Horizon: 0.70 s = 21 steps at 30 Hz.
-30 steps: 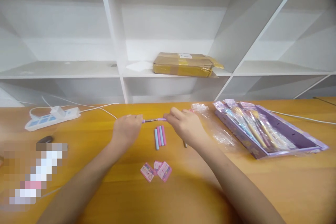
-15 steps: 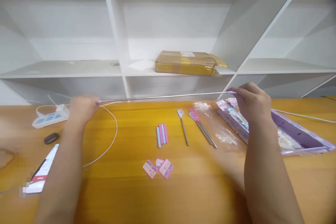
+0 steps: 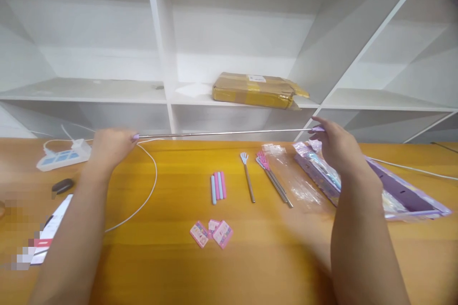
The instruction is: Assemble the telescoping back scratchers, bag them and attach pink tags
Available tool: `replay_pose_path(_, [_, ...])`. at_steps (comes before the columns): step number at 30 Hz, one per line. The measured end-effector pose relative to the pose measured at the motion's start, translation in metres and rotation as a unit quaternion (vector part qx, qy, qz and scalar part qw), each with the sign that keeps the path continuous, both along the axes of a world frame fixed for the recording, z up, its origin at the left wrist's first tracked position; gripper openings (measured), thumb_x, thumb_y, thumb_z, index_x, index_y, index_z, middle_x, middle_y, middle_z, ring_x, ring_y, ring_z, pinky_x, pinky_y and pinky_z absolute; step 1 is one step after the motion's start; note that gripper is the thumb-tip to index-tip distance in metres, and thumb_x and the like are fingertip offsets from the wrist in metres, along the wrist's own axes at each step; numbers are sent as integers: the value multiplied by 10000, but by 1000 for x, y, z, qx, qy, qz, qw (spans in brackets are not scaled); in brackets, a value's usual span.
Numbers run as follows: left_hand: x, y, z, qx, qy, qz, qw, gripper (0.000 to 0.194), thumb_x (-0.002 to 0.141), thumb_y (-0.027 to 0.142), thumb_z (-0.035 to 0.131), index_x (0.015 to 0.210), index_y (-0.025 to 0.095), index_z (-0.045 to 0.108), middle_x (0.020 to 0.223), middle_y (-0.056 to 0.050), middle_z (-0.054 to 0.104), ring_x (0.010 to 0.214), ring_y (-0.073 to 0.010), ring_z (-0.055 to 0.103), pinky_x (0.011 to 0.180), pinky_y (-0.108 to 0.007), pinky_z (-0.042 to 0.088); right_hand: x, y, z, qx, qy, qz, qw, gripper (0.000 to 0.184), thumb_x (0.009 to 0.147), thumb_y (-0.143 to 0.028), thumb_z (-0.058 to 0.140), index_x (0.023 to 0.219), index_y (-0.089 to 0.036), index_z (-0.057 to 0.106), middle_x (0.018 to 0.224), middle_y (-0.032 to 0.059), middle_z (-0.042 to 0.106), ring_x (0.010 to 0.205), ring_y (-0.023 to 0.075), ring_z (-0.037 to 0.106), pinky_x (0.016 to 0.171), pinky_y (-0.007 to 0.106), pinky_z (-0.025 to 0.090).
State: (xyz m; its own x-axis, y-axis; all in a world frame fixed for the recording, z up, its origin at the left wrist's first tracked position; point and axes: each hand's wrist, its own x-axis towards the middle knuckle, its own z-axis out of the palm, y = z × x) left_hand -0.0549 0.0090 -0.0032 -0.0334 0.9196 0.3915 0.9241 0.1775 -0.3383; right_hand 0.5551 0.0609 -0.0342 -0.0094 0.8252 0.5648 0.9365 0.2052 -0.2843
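A thin telescopic metal rod with purple ends is stretched out level above the wooden table. My left hand is closed on its left end and my right hand pinches its right end. Below the rod lie three pastel sleeves side by side, a small claw-headed rod and a bunch of pink-headed rods. Three pink tags lie nearer to me.
A purple display box with packed items sits at the right, clear wrappers beside it. A white power strip with cable, a dark small object and a paper lie at the left. A taped cardboard parcel rests on the white shelf.
One second ago my hands were close together on the collapsed rod. They have pulled apart, extending it to full length, and now hold it steady.
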Motion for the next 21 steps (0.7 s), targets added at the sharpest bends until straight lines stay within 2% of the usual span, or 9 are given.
replay_pose_path(3, [0,-1,2,-14,0,2,1000,377,1005,341,399,855,209,719,889,-93,766,781,-234,629,652,-305,224,-3,2,0,-15,20,-15,1000,457,1042,-205,411,1471,-178,566,1108,148,751,1062,235,684,945,352,472])
replay_pose_path(6, [-3,0,5,-26,-4,12,1000,367,1003,342,417,885,205,737,886,-102,765,775,-238,628,665,-303,234,-4,1,3,2,46,-60,997,322,1028,-288,454,1273,-174,629,986,142,747,1006,258,684,886,364,476])
replay_pose_path(8, [-8,2,5,-36,-9,24,999,359,999,346,428,919,211,751,876,-104,762,769,-248,628,673,-304,244,-4,-1,6,14,53,-68,996,256,1013,-323,477,1161,-193,640,924,126,740,970,264,681,866,367,482])
replay_pose_path(12, [-18,4,4,-56,-15,34,998,364,994,349,425,947,221,763,856,-104,753,767,-263,630,675,-305,256,-5,-6,11,47,32,-27,998,258,998,-363,510,1133,-213,671,959,101,728,866,237,698,855,368,522])
replay_pose_path(16, [-22,4,4,-49,-15,36,998,368,983,350,418,913,226,757,852,-100,750,758,-257,614,674,-303,255,-4,-7,8,102,34,26,994,281,949,-444,630,1095,-224,725,1037,78,692,706,178,707,747,338,588])
replay_pose_path(21, [-21,2,7,-44,-12,32,998,395,999,364,396,909,232,758,851,-93,746,767,-249,605,673,-303,253,-3,-7,4,144,39,45,988,260,964,-442,666,1088,-246,782,1122,73,690,665,152,707,702,324,623])
